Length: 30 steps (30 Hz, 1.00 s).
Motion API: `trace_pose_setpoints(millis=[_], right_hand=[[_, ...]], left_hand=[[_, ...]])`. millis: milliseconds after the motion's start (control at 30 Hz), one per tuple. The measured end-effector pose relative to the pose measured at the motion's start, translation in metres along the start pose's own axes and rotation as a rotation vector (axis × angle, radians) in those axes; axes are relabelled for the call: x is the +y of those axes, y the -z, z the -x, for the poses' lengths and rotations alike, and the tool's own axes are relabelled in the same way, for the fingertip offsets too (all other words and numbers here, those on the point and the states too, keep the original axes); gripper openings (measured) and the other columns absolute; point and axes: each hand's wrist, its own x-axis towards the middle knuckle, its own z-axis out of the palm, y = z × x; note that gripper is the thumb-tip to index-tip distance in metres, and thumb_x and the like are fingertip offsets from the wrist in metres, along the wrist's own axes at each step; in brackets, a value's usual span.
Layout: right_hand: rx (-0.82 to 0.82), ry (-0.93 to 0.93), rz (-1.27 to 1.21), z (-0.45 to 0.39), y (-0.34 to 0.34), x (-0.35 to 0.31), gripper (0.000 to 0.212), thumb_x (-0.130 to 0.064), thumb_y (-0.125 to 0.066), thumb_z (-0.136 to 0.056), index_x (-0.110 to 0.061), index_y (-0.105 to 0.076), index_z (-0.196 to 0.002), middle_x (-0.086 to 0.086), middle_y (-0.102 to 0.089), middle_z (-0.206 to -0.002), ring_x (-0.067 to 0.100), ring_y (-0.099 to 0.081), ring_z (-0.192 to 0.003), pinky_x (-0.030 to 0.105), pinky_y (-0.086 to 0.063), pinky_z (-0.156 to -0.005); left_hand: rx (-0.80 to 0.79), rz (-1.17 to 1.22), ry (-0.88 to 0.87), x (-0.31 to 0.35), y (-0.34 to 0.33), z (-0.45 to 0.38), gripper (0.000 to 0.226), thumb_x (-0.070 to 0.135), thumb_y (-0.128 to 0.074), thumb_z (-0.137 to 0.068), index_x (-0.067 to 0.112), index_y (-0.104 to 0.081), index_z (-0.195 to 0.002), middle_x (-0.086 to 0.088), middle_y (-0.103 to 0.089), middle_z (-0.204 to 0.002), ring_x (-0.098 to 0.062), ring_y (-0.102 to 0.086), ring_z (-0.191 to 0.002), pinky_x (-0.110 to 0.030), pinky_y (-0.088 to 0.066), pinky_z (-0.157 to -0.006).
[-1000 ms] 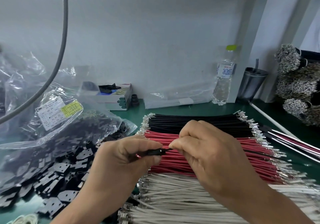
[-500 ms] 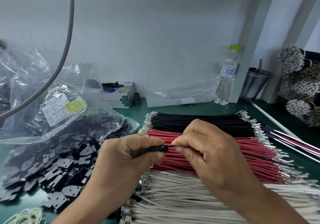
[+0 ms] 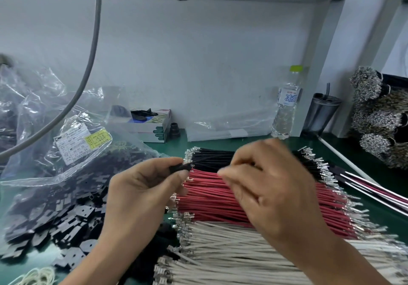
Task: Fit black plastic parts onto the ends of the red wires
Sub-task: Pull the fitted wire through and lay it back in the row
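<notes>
- Hands hover together over the wire stacks near the middle of the bench: the left hand (image 3: 141, 187) pinches a small black plastic part (image 3: 180, 167) between thumb and forefinger, its tip pointing toward 3 o'clock.
- The right hand (image 3: 271, 187) is motion-blurred, fingers curled with the tips drawn narrow; whether it holds a wire I cannot tell.
- Red wires (image 3: 220, 198) lie in a flat row directly under both hands, metal terminals lining the row's 9 o'clock and 3 o'clock ends.
- Black wires (image 3: 209, 158) sit at 12 o'clock of the red ones, white wires (image 3: 220, 251) at 6 o'clock, all three rows touching edge to edge.
- At 9 o'clock a heap of loose black parts (image 3: 66, 218) spills across the green bench (image 3: 254, 140), partly under a clear plastic bag (image 3: 44, 152).
- The bag's white label (image 3: 72, 143) shows "500" and rows of digits; a yellow sticker (image 3: 98, 140) beside it has handwriting too small to read.
- Bare bench shows only as a narrow strip at 12 o'clock, between the black wires and the back wall.
- Along that wall: a small printed box (image 3: 154, 128), then a water bottle (image 3: 286, 110) with a blue-and-white label in Chinese characters, then a dark tumbler (image 3: 322, 113).
- At 2 o'clock, bundles (image 3: 375, 117) of terminal-tipped wire crowd the corner.
- A grey cable (image 3: 92, 48) hangs from above at 10 o'clock.
</notes>
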Motion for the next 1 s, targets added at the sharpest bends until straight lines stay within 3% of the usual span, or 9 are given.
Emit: trace_pose_setpoints(millis=[100,167,367,467,633,767,1000], right_hand=[[-0.340,-0.062,0.029,-0.003,-0.015,-0.009,0.018,-0.041,-0.067,-0.092,-0.032,-0.071,-0.107,-0.016,-0.059,-0.094,0.010,-0.051,-0.089,0.030,-0.050,-0.074],[-0.375,-0.172,-0.038,-0.004,-0.025,-0.005,0.026,-0.048,-0.060,-0.095,-0.037,-0.067,-0.118,-0.018,-0.056,-0.099,0.004,-0.048,-0.096,0.023,-0.043,-0.080],[-0.434,-0.248,-0.119,-0.020,-0.025,0.005,0.009,-0.046,-0.075,-0.085,-0.039,-0.074,-0.090,-0.022,-0.062,-0.085,-0.004,-0.054,-0.087,0.018,-0.041,-0.071],[-0.433,-0.224,-0.118,-0.022,-0.017,0.010,0.009,-0.041,-0.071,-0.090,-0.039,-0.076,-0.097,-0.025,-0.067,-0.090,-0.006,-0.059,-0.088,0.008,-0.038,-0.074],[-0.294,-0.167,-0.220,-0.009,-0.006,0.012,0.013,-0.028,-0.066,-0.095,-0.031,-0.075,-0.103,-0.021,-0.064,-0.088,0.000,-0.062,-0.084,0.013,-0.046,-0.076],[-0.117,-0.201,-0.365,0.008,-0.006,0.005,0.023,-0.022,-0.063,-0.098,-0.029,-0.074,-0.116,-0.017,-0.058,-0.088,0.011,-0.062,-0.076,0.019,-0.049,-0.066],[0.012,-0.222,-0.316,0.009,-0.005,0.002,0.015,-0.020,-0.068,-0.096,-0.022,-0.079,-0.105,-0.012,-0.058,-0.088,0.012,-0.061,-0.073,0.022,-0.049,-0.060]], left_hand=[[0.037,0.055,0.055,0.001,0.003,-0.002,0.018,0.018,-0.084,-0.072,0.025,-0.084,-0.087,-0.009,-0.078,-0.075,-0.017,-0.072,-0.058,-0.020,-0.055,-0.048],[0.050,0.082,0.078,0.001,0.003,-0.003,0.018,0.019,-0.084,-0.070,0.024,-0.084,-0.087,-0.011,-0.078,-0.075,-0.017,-0.071,-0.057,-0.021,-0.054,-0.048],[0.091,0.151,0.122,-0.001,0.008,-0.008,0.029,0.029,-0.084,-0.064,0.024,-0.083,-0.092,-0.014,-0.079,-0.081,-0.020,-0.072,-0.060,-0.024,-0.056,-0.049],[0.089,0.210,0.150,-0.002,0.010,-0.009,0.027,0.020,-0.080,-0.072,0.023,-0.082,-0.099,-0.014,-0.079,-0.088,-0.021,-0.072,-0.062,-0.024,-0.056,-0.049],[-0.009,0.322,0.233,0.000,0.009,-0.008,0.029,0.023,-0.080,-0.068,0.011,-0.083,-0.094,-0.022,-0.078,-0.091,-0.023,-0.071,-0.062,-0.027,-0.057,-0.051],[-0.131,0.373,0.297,0.002,0.005,-0.004,0.034,0.026,-0.080,-0.067,0.006,-0.082,-0.094,-0.027,-0.076,-0.092,-0.024,-0.071,-0.063,-0.027,-0.058,-0.052],[-0.206,0.439,0.363,-0.002,0.000,-0.001,0.035,0.026,-0.077,-0.071,0.003,-0.081,-0.097,-0.025,-0.074,-0.086,-0.022,-0.069,-0.059,-0.026,-0.058,-0.051]])
